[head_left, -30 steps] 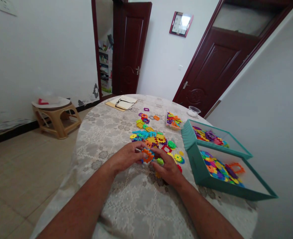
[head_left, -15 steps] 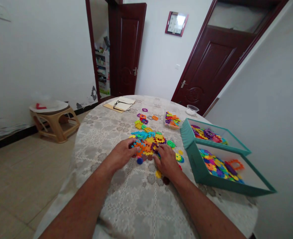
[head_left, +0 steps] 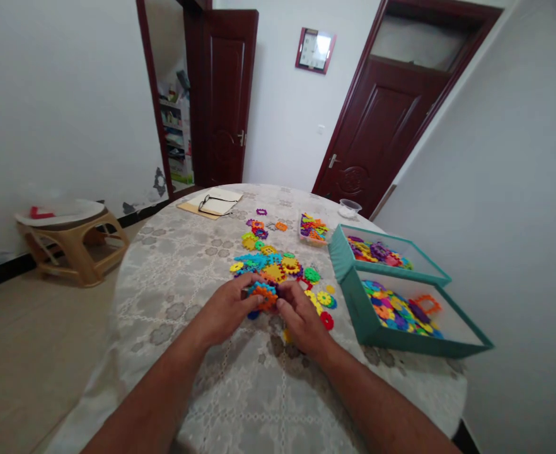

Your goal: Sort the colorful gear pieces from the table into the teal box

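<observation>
Drawing together since half a second ago, when they stood apart at the pile, the left hand (head_left: 228,309) and right hand (head_left: 304,318) now meet just below the frame's centre, which suggests both are working at one spot. Thumb and curled fingers of the left pinch an orange-and-blue toothed piece (head_left: 267,296) in front of the pile (head_left: 275,272). The right's fingers bend nearly closed at its right edge; whether they grip anything, I cannot tell. Both forearms slant in from the lower corners.
</observation>
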